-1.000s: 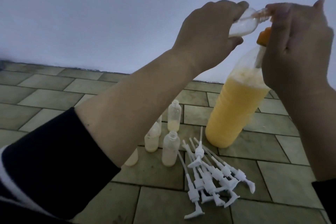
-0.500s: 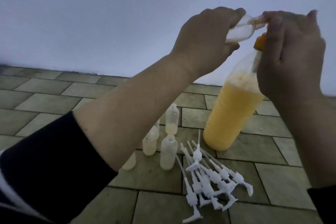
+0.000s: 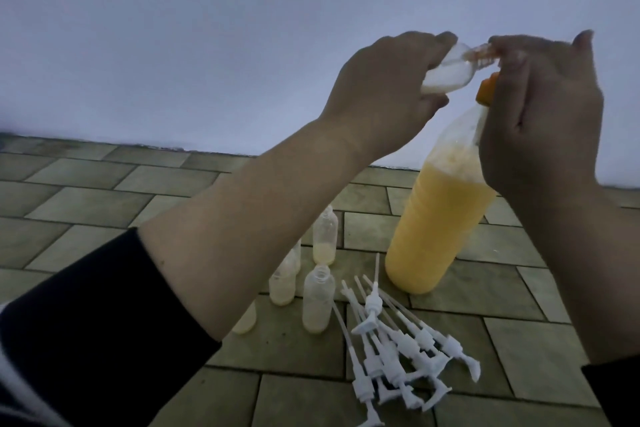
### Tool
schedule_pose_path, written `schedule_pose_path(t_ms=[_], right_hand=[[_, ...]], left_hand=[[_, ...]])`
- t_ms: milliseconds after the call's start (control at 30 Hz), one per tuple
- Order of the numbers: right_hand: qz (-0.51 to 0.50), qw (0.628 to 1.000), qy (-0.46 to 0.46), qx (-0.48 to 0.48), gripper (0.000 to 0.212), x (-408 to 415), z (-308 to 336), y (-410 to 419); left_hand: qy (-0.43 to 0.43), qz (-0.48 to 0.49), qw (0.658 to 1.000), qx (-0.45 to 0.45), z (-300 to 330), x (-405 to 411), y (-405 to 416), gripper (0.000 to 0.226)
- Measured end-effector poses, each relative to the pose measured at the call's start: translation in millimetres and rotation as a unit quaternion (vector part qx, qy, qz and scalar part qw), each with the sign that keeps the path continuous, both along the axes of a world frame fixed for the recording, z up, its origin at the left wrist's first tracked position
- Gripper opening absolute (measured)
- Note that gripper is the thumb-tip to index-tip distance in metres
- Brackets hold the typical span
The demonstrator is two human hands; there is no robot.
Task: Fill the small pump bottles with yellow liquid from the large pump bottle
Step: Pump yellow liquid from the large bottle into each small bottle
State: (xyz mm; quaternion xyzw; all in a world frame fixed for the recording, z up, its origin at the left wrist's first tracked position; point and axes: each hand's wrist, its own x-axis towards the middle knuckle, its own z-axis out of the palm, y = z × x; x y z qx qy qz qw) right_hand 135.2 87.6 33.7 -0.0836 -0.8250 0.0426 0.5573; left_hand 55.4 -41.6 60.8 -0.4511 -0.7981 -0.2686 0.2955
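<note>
- Fingers of left hand [image 3: 381,94] wrap a small bottle [image 3: 207,74], tilted nearly flat, mouth pointing right.
- Right hand [image 3: 540,114] curls over the orange pump head [image 3: 486,92] of the large bottle [image 3: 440,218]; nozzle sits at the small bottle's mouth, exact contact hidden.
- Large bottle stands on the tiled floor [image 3: 104,204], right of centre, roughly two-thirds full of yellow liquid.
- Near-left of it: open small bottles [image 3: 318,300], several part-filled; pile of white pump tops [image 3: 398,347] in front.
- To do it well: keep mouth tight on nozzle, short slow strokes, tip small bottle upward as level rises to avoid spill.
</note>
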Motion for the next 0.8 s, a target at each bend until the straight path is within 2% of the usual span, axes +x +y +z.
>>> schedule_pose_path(t_ms=[133,233,433,633,800], right_hand=[[0.01,0.999,-0.037,0.007,0.055,4.5,10.9,-1.4],[0.01,1.0,-0.022,0.005,0.06,8.5,23.7,-5.5],[-0.011,1.0,-0.012,-0.002,0.05,3.0,6.8,-0.3],[-0.004,0.999,-0.041,0.005,0.055,5.8,17.7,-4.4],[-0.023,1.0,-0.013,-0.002,0.056,7.7,26.7,-6.2]], left_hand=[[0.008,0.005,1.0,-0.005,4.8,0.0,-1.4,0.052],[0.011,0.0,1.0,0.01,12.6,1.7,-4.0,0.05],[0.001,-0.007,1.0,0.007,2.1,2.5,0.7,0.052],[0.003,0.011,1.0,0.006,5.7,4.5,-2.6,0.043],[0.021,0.016,1.0,0.002,14.4,6.0,-1.8,0.044]])
